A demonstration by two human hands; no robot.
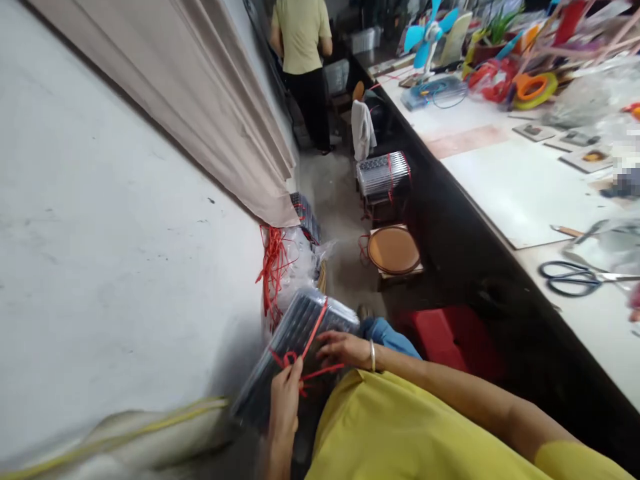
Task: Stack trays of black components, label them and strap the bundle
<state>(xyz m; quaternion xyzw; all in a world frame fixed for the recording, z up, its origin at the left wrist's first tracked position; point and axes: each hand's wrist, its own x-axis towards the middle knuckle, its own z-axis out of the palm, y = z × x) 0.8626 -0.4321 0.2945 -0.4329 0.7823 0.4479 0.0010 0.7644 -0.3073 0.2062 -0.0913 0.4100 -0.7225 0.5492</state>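
Note:
A stack of dark trays in clear plastic (273,363) leans at a tilt between the white wall and my body. Red strap (315,328) runs round it, with a loop and loose ends near the middle. My left hand (285,397) pinches the red strap beside the loop, thumb and finger pressed together. My right hand (343,349), with a bracelet at the wrist, is over the right side of the stack, its fingers apart and slightly curled near the strap. A loose strap end lies just below its fingers.
Red straps (274,267) hang by the wall. A round-topped stool (394,250), a red seat (450,340) and another strapped stack (384,175) line the worktable (500,193), which holds scissors (575,277). A person (303,40) stands at the far end.

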